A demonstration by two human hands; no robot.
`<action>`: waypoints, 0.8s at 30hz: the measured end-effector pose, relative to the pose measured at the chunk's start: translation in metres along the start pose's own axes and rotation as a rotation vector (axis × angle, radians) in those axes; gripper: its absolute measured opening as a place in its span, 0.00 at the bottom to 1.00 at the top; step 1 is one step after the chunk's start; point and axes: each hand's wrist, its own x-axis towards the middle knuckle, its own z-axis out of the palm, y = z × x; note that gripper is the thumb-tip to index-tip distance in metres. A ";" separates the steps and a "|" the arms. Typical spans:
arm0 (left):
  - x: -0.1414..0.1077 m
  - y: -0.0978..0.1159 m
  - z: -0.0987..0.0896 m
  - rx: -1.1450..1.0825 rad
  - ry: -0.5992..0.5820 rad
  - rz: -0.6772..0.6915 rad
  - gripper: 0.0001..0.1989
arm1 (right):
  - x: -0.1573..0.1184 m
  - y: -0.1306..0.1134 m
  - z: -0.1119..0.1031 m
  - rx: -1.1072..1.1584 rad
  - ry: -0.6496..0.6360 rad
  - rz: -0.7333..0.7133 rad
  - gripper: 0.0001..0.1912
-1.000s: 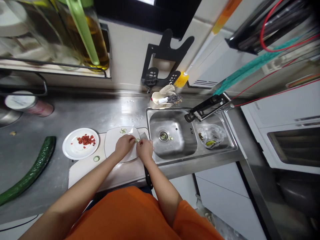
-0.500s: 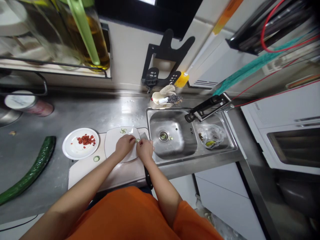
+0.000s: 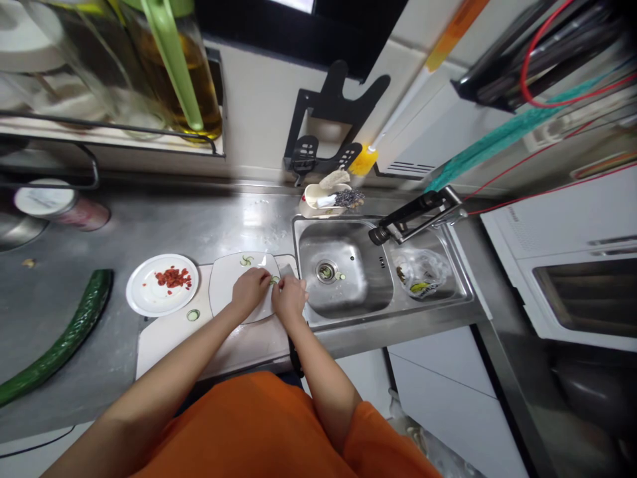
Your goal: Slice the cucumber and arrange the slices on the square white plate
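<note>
Ctr (image 3: 199, 219): hands (image 3: 249, 292) (image 3: 288, 299) at cuke pc (image 3: 274, 281), over wht plate (image 3: 225, 282).

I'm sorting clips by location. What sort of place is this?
Most likely a kitchen: a steel sink is set into the counter, a whole cucumber lies on it, and a bottle of yellow oil stands on a rack.

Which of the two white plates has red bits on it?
The round plate on the left, with red bits across it. The squarish plate, with the left hand over it, carries green-edged slices instead.
</note>
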 end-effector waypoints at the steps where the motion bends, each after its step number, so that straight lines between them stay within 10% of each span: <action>1: 0.000 0.000 0.000 0.002 0.004 -0.001 0.12 | 0.000 0.000 0.000 -0.001 0.000 0.000 0.06; 17: -0.001 0.001 -0.004 -0.021 0.013 0.030 0.13 | -0.004 -0.001 -0.005 -0.026 0.008 -0.057 0.09; 24: -0.053 -0.033 -0.042 -0.090 0.271 0.010 0.13 | -0.021 0.008 -0.016 -0.013 0.018 -0.111 0.07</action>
